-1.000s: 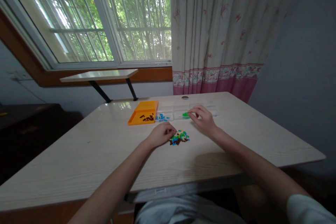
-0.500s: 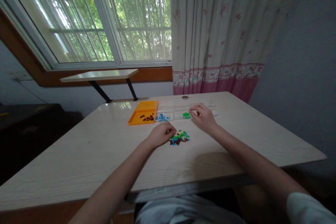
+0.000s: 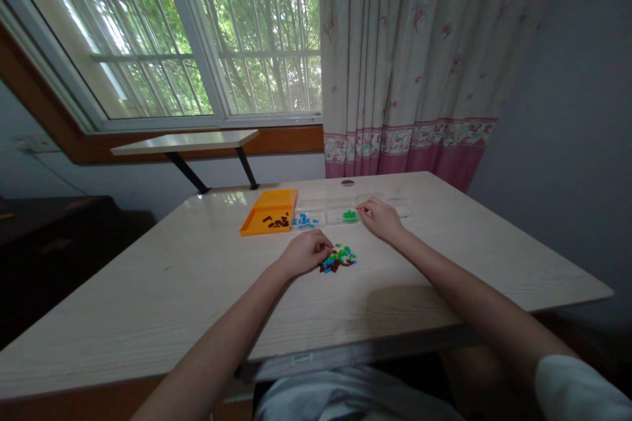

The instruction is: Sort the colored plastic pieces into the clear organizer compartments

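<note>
Right hand (image 3: 382, 218): thumb and fingertips brought close together at the clear boxes (image 3: 340, 202), just right of the green pieces (image 3: 350, 216) in one of them; can't tell if a piece is pinched. Left hand (image 3: 307, 253): fingers curled, at the left edge of the mixed pile (image 3: 340, 256) on the worktop (image 3: 148, 302); grip too small to read. Pile is green, blue, yellow and dark brown. Beyond it, blue pieces (image 3: 305, 221) sit in clear plastic, left of the green. Next left, open orange box (image 3: 277, 197) with dark brown pieces (image 3: 279, 222). Raised shelf (image 3: 187, 141) at far left, window (image 3: 266, 33) and curtain (image 3: 409, 46) behind.
</note>
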A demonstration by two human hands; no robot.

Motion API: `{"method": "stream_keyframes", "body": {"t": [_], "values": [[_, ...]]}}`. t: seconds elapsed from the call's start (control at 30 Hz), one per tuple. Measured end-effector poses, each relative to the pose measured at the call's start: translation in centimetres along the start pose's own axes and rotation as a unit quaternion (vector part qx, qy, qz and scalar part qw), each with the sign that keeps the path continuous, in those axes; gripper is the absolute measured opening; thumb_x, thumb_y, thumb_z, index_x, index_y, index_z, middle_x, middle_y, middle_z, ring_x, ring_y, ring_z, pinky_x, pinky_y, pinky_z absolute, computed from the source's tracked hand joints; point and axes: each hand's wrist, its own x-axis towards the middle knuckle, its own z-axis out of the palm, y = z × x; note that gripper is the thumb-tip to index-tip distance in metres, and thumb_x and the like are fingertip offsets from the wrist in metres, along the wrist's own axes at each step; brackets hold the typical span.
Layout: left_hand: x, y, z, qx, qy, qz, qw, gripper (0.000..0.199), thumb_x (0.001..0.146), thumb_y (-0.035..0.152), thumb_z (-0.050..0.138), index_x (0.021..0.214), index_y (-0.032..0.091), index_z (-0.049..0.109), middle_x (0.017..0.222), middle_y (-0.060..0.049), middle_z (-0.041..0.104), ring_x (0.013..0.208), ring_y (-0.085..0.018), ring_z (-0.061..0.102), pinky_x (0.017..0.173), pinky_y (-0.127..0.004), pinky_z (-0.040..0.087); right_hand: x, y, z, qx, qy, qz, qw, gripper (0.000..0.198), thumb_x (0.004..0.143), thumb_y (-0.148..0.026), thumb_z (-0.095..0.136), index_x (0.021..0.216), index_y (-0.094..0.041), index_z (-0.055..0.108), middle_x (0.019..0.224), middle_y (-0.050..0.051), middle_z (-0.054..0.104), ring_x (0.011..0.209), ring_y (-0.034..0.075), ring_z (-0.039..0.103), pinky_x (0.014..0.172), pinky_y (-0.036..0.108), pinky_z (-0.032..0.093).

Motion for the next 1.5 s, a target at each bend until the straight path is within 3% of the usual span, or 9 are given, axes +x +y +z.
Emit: {"method": "stream_keyframes", "body": {"t": [0.3,0.57,0.8,0.97,1.37,1.5], "values": [[0.3,0.0,0.3,-0.021,0.0,0.007,1.0,0.02,0.075,0.027,0.052,0.083,0.018,0.067,0.076,-0.004,0.061,0.068,-0.013,0.053,0.062,-0.021,0.039,-1.9,-3.0,0.4,0.117,-0.106,-0.151,0.976,0.013,0.079,-0.019,0.053,0.083,-0.018,0.065,0.075,0.002,0.061,0.069,0.011,0.056,0.062,0.021,0.04],[0.7,-0.1,0.6,-0.05,0.01,-0.003,0.999,0.02,0.076,0.026,0.051,0.079,0.015,0.067,0.071,-0.003,0.06,0.066,-0.013,0.052,0.061,-0.021,0.038,-2.3,-4.0,0.6,0.121,-0.137,-0.165,0.969,0.015,0.079,-0.018,0.051,0.086,-0.018,0.064,0.077,0.002,0.062,0.072,0.011,0.056,0.064,0.021,0.041],[0.8,0.0,0.7,-0.164,0.06,-0.05,0.983,0.026,0.08,0.031,0.046,0.08,0.01,0.062,0.067,-0.002,0.057,0.06,-0.011,0.047,0.054,-0.02,0.036,-2.3,-4.5,0.3,0.111,-0.088,-0.145,0.979,0.016,0.08,-0.028,0.054,0.092,-0.019,0.061,0.085,0.003,0.061,0.076,0.011,0.057,0.066,0.021,0.042],[1.0,0.3,0.7,-0.255,0.053,-0.068,0.963,0.031,0.079,0.036,0.047,0.078,0.009,0.06,0.064,-0.001,0.054,0.054,-0.008,0.043,0.05,-0.019,0.034,-2.3,-4.9,0.3,0.105,-0.038,-0.137,0.984,0.015,0.079,-0.03,0.056,0.09,-0.02,0.06,0.086,0.002,0.061,0.078,0.012,0.057,0.066,0.021,0.042],[1.1,0.1,0.8,-0.283,0.044,-0.065,0.956,0.034,0.077,0.041,0.049,0.074,0.009,0.06,0.061,-0.001,0.054,0.054,-0.008,0.043,0.05,-0.019,0.034,-2.3,-4.9,0.4,0.114,-0.017,-0.162,0.98,0.015,0.082,-0.03,0.053,0.088,-0.02,0.061,0.083,0.003,0.061,0.077,0.012,0.058,0.068,0.021,0.044],[1.1,-0.2,0.9,-0.278,0.067,-0.069,0.956,0.031,0.078,0.039,0.048,0.074,0.01,0.059,0.065,-0.002,0.056,0.059,-0.01,0.047,0.054,-0.02,0.037,-2.2,-4.8,0.2,0.113,-0.003,-0.165,0.98,0.015,0.081,-0.031,0.053,0.086,-0.02,0.062,0.083,0.003,0.061,0.075,0.012,0.058,0.066,0.022,0.044]]}}
